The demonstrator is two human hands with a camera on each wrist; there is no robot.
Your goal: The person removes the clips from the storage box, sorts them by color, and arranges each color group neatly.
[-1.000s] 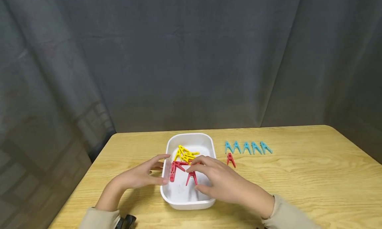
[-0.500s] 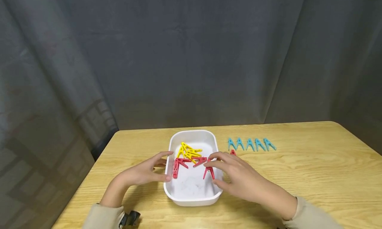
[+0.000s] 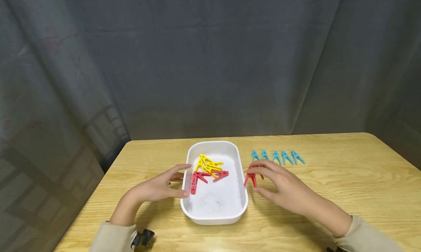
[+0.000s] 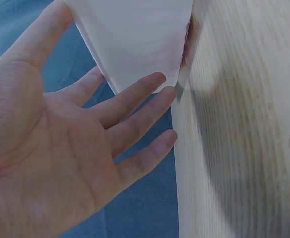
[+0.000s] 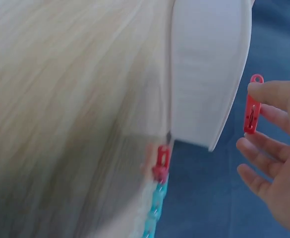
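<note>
Right hand [image 3: 283, 188] pinches red clothespin [image 3: 250, 178] upright, legs pointing down.

The right hand [image 3: 289, 188] hides most of a second red peg [image 3: 261, 174] lying on the table [image 3: 345, 179]

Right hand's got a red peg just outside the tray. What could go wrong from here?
1. The right hand only pinches the held red peg at its fingertips, so it may slip.
2. A red peg on the table lies just behind the hand, near the blue pegs; setting down could knock them askew.
3. The left hand merely touches the white tray; a bump might shift it.
</note>
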